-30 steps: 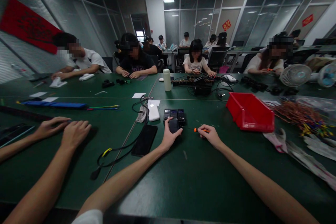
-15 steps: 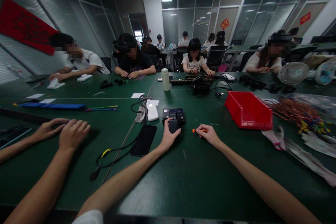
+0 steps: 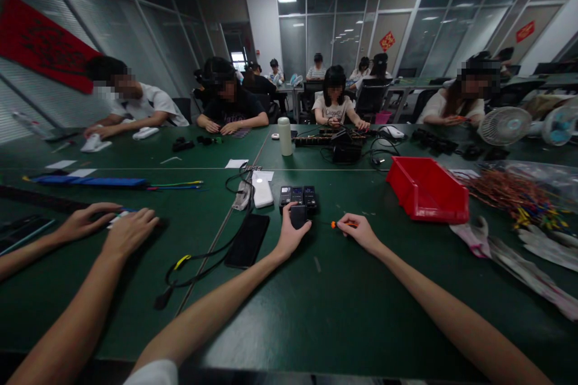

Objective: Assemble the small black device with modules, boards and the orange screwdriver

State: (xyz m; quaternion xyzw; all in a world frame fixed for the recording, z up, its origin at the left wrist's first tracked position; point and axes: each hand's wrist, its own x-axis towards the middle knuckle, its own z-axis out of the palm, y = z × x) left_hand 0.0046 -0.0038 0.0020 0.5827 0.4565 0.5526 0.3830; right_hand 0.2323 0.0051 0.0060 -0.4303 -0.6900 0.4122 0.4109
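My left hand (image 3: 291, 233) is closed around a small black box (image 3: 298, 216), thumb on one side and fingers on the other. Just behind it, several black modules (image 3: 297, 194) with small labels stand in a row. In my right hand (image 3: 360, 233) is a screwdriver (image 3: 347, 224) with an orange and black handle, held in a pinch. Its thin shaft points left towards the black box; whether the tip touches is too fine to tell. A black phone (image 3: 247, 241) lies left of my left hand, beside a black cable (image 3: 205, 258) with a yellow tag.
A co-worker's hands (image 3: 129, 231) work at the left. A red bin (image 3: 427, 189) stands right of my right hand, near gloves (image 3: 474, 237) and copper wires (image 3: 510, 192). A white power bank-like device (image 3: 262, 191) and a pale bottle (image 3: 284, 137) stand ahead. More people sit across the table.
My hands, the black box and the screwdriver hold nearly the same place. At the left, the co-worker's hands have shifted slightly, and a small white piece now shows between them.
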